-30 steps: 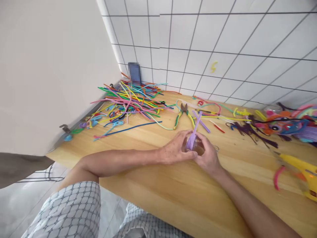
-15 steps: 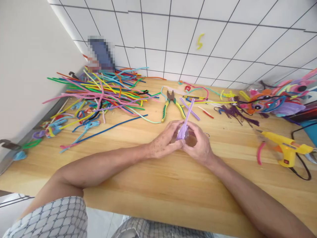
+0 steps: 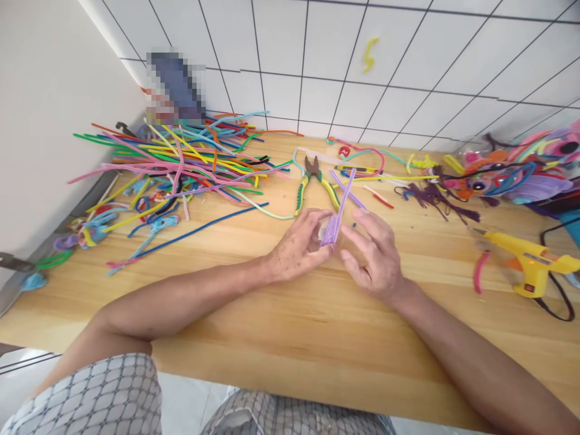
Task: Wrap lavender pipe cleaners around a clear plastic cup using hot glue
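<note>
Between thumb and fingers, my left hand [image 3: 296, 248] holds a bundle of purple pipe cleaners [image 3: 332, 229] against a small clear piece, mostly hidden by the fingers. One purple strand sticks up from the bundle toward the wall. My right hand [image 3: 375, 254] is just to the right of it, fingers spread and curved, with nothing in it. Behind the hands lie pliers [image 3: 312, 178] with yellow-green handles, jaws pointing away. Another loose purple pipe cleaner [image 3: 348, 188] rests on the table beyond my right fingers.
A heap of coloured pipe cleaners [image 3: 181, 160] covers the back left of the wooden table [image 3: 254, 326]. At the right lie a yellow glue gun [image 3: 528, 263], a pink strip [image 3: 480, 272] and colourful pipe-cleaner figures [image 3: 502, 175]. A utility knife [image 3: 360, 170] lies near the tiled wall.
My right hand has let go of the purple bundle and moved slightly right, its fingers opening. My left hand keeps its hold. The view has shifted a little.
</note>
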Demonstrator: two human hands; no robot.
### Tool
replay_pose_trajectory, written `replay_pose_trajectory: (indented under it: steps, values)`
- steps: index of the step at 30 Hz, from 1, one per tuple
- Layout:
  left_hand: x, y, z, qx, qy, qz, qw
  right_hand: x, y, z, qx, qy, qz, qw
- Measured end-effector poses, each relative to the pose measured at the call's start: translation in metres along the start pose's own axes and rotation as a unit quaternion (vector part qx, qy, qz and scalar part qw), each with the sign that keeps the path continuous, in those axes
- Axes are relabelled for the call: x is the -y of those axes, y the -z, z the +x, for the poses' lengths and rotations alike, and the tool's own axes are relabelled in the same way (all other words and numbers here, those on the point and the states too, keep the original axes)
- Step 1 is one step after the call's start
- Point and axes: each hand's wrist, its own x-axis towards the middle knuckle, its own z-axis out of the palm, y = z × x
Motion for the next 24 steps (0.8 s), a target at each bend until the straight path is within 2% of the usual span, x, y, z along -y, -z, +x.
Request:
replay_pose_trajectory:
  steps: [3,12,24]
  values:
    - [0.0003,-0.0007,-0.0002,0.002,-0.011,0.005,1.000,-0.0015,-0.0018,0.0011,0.010,0.014,-0.003,1.000]
    - [0.0017,-0.0006,-0.0006,0.019,-0.003,-0.004,1.000,-0.0068,-0.0027,-0.0029,0.049,-0.061,0.038,0.996]
    - [0.0021,0.0053,0.0003,0.050,0.011,-0.012,0.999,-0.0084,-0.0047,-0.0015,0.067,-0.071,0.053,0.994]
